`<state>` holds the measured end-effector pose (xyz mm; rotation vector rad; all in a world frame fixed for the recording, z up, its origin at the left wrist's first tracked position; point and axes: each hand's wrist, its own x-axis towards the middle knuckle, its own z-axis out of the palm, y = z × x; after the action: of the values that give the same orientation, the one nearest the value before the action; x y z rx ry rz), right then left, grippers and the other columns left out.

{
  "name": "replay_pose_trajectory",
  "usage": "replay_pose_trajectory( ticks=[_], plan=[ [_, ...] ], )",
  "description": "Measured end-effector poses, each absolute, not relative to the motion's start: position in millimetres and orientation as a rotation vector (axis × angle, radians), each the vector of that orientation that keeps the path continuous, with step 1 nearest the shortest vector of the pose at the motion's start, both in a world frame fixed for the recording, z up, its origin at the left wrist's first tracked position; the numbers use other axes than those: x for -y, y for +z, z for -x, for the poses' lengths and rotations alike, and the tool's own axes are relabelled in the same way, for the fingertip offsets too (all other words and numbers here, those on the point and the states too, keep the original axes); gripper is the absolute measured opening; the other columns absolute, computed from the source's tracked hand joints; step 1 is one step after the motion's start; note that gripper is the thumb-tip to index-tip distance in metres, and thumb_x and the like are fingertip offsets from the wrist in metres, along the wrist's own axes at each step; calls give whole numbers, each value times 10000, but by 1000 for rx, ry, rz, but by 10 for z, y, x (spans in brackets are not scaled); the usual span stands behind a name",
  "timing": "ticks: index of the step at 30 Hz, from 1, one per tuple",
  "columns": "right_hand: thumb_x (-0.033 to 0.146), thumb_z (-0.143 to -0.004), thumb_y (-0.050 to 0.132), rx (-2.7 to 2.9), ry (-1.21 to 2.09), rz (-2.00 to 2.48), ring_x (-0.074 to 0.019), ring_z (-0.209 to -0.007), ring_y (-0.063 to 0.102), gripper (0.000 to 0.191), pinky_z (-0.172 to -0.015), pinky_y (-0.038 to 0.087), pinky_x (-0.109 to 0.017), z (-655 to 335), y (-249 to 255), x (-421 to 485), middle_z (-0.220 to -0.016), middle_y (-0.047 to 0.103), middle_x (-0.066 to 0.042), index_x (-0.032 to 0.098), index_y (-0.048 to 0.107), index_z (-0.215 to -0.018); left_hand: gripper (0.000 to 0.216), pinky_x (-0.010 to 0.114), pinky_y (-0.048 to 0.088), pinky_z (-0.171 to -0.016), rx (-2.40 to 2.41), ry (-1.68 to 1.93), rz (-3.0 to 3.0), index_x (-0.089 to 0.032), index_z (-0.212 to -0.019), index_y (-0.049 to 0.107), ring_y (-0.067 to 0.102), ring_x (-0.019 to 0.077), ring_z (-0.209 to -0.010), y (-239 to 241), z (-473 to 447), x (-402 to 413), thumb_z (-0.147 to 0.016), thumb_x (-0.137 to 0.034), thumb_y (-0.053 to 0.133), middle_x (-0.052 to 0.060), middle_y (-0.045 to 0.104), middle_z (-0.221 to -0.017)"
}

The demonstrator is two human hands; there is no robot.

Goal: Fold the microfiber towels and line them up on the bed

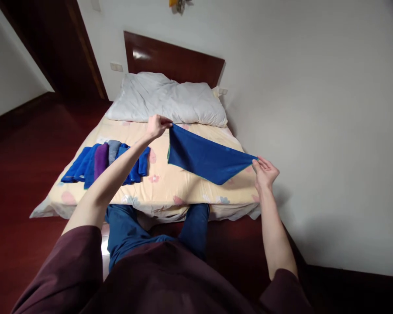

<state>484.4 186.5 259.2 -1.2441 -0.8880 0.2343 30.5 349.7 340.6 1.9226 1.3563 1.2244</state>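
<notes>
A blue cloth [209,157] with a thin green edge is stretched in the air above the bed. My left hand [159,126] pinches its upper left corner. At the other end, lower and farther right, my right hand [266,171] grips the right corner between thumb and fingers. The cloth hangs in a slanted shape, its lower edge drooping between the hands. On the bed's left side lies a row of folded blue cloths [80,165], with a purple cloth [101,160] and a grey cloth [113,151] among them. My left forearm hides part of that row.
The bed [170,187] has a cream flowered sheet, and a pale quilt or pillow [170,100] lies at its head. Behind stands a dark wooden headboard [173,56]. A white wall [330,131] runs close along the right. Dark red floor [16,174] shows at the left.
</notes>
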Motion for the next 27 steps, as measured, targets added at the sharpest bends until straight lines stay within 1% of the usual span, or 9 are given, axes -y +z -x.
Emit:
replay_pose_trajectory(
  ticks=[3,7,11,15,18,23,27],
  plan=[
    [512,-539,931,916,283,1269,-232,-822,727,615,-774,624,-387,-4710,2721,-1956,-868,753,-116,118,771,-983,261,319,548,-903,-1352,1228,-1887,-138,-997,800,718,244,-934,3379,48,-3298,-799,-305,766,107,782,-915],
    [510,-505,950,990,335,1274,-212,-762,727,586,-804,627,-401,-4523,2850,-2048,-821,759,-92,132,782,-920,331,325,572,-853,-1281,1246,-1805,-145,-996,798,720,239,-897,3339,447,-3122,-772,-389,795,111,781,-904],
    [482,-483,975,1068,411,1276,-216,-781,734,557,-843,625,-411,-4364,2963,-2009,-838,776,-96,145,794,-888,406,371,588,-850,-1282,1221,-1738,-151,-996,803,711,279,-936,3386,754,-2855,-725,-453,826,115,788,-949],
    [448,-459,1003,1106,545,1300,-218,-823,738,534,-803,629,-376,-4276,3001,-1837,-853,782,-90,167,792,-861,428,405,595,-872,-1285,1160,-1722,-189,-945,816,712,312,-980,3381,997,-2533,-664,-510,854,104,793,-988],
    [421,-449,1018,1107,638,1334,-214,-831,736,535,-794,625,-358,-4280,2975,-1656,-844,775,-91,160,795,-859,433,404,601,-884,-1313,1053,-1698,-224,-887,819,720,319,-1007,3309,1110,-2353,-606,-550,867,92,796,-979],
    [385,-425,1035,1082,709,1390,-224,-838,740,525,-799,626,-367,-4397,2943,-1301,-895,784,-111,171,803,-844,468,412,601,-911,-1319,888,-1696,-276,-864,821,707,340,-1083,3217,1137,-2208,-565,-635,845,60,797,-1007],
    [387,-396,1043,1027,789,1450,-239,-789,752,546,-743,638,-373,-4573,2942,-1041,-849,783,-114,173,810,-842,435,435,604,-896,-1286,813,-1709,-289,-850,823,722,333,-1021,3176,1069,-2238,-562,-613,852,60,795,-958]
  ],
)
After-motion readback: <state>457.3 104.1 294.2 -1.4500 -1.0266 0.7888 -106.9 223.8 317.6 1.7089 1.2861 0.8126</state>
